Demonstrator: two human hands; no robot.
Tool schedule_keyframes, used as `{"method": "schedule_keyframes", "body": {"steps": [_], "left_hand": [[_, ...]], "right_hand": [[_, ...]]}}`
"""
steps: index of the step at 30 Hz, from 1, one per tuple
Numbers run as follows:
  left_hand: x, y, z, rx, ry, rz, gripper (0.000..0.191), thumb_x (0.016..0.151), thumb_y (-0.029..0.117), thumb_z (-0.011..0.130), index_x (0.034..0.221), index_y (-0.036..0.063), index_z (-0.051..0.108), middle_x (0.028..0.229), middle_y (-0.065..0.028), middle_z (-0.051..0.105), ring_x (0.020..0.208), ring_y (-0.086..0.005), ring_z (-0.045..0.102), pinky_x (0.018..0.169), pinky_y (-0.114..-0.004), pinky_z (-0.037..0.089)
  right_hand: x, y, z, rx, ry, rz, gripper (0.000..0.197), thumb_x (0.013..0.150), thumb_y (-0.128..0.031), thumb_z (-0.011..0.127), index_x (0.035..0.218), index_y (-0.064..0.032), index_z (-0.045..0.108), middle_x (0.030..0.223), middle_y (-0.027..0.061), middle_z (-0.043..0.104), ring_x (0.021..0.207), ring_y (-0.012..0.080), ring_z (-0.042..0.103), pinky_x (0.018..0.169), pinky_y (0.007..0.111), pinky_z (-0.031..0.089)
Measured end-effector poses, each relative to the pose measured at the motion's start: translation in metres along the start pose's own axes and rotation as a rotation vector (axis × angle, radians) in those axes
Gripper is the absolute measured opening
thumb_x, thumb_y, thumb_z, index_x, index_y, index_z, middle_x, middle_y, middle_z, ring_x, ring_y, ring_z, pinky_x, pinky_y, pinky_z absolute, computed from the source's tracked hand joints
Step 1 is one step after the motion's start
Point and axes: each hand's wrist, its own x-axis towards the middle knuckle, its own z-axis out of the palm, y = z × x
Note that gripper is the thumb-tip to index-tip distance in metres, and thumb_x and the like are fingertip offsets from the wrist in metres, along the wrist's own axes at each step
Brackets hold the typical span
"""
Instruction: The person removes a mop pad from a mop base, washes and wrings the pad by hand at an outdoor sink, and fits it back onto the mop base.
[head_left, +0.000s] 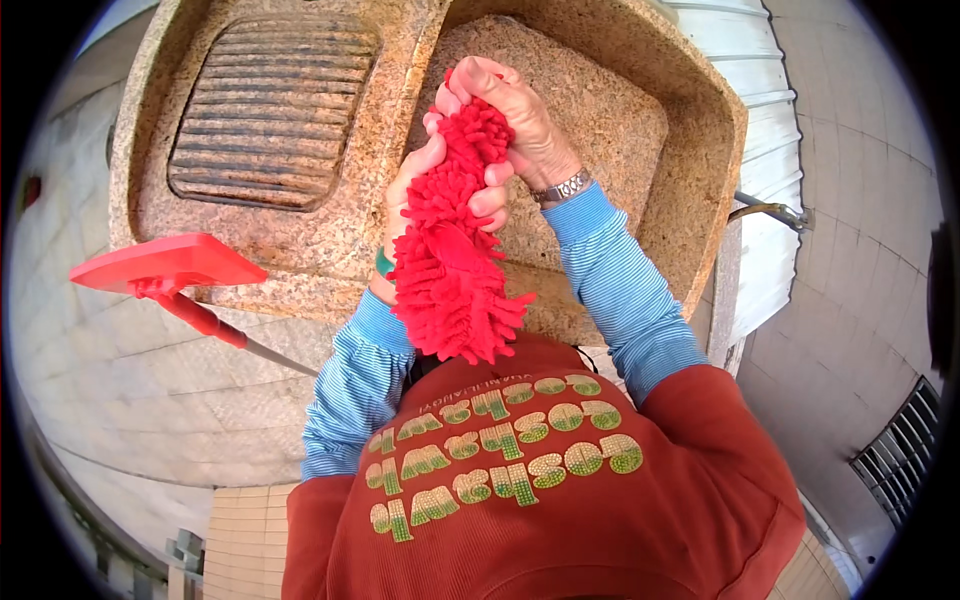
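Both hands grip a bunched red chenille microfiber mop pad above the near part of a granite sink. My left hand closes around its middle, with fingers showing at the pad's right side. Higher up, my right hand squeezes the pad's upper end, its thumb on top. The lower part of the pad hangs loose towards my chest. Left of my left arm, a red flat mop head on a metal pole rests by the sink's front left corner.
The stone sink has a ribbed washboard at left and a deep basin at right. A pipe fitting and white corrugated sheeting stand to the right. Tiled paving surrounds it, with a metal grate at lower right.
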Motion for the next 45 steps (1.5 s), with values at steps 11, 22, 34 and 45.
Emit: {"method": "schedule_keyframes", "body": {"steps": [11,22,34,45], "left_hand": [[0.045,0.0,-0.028,1.394,0.56,0.276,0.02,0.07,0.013,0.063,0.084,-0.0023,0.061,0.073,-0.01,0.064,0.068,-0.0156,0.061,0.062,-0.031,0.047],[0.044,0.012,-0.029,1.711,0.442,0.325,0.05,0.071,0.032,0.072,0.101,-0.0061,0.056,0.083,-0.019,0.065,0.073,-0.0283,0.065,0.066,-0.035,0.052],[0.022,0.008,-0.023,-0.149,-0.344,-0.256,0.071,0.09,0.058,0.036,0.12,-0.0068,0.039,0.085,-0.0093,0.05,0.059,-0.0193,0.048,0.056,-0.034,0.039],[0.003,0.005,0.013,0.112,-0.02,-0.147,0.045,0.086,0.037,0.054,0.11,-0.0007,0.047,0.081,-0.0091,0.051,0.06,-0.0184,0.05,0.057,-0.031,0.043]], "right_hand": [[0.02,0.005,-0.012,-1.094,0.302,-0.096,0.039,0.083,-0.035,0.06,0.075,0.0027,0.064,0.062,0.0068,0.061,0.057,0.0117,0.058,0.057,0.028,0.048],[0.015,-0.005,-0.003,-1.384,0.372,-0.036,0.04,0.083,-0.042,0.055,0.071,-0.005,0.064,0.067,0.0102,0.064,0.064,0.0233,0.061,0.062,0.037,0.048],[0.015,-0.001,-0.021,0.136,-0.507,0.232,0.1,0.07,-0.082,0.036,0.136,-0.0065,0.036,0.128,0.0276,0.044,0.108,0.0457,0.053,0.09,0.052,0.046],[0.0,-0.024,-0.005,-0.215,-0.174,0.156,0.037,0.088,-0.042,0.056,0.079,-0.0061,0.054,0.081,0.0104,0.06,0.082,0.0228,0.059,0.075,0.033,0.048]]}}
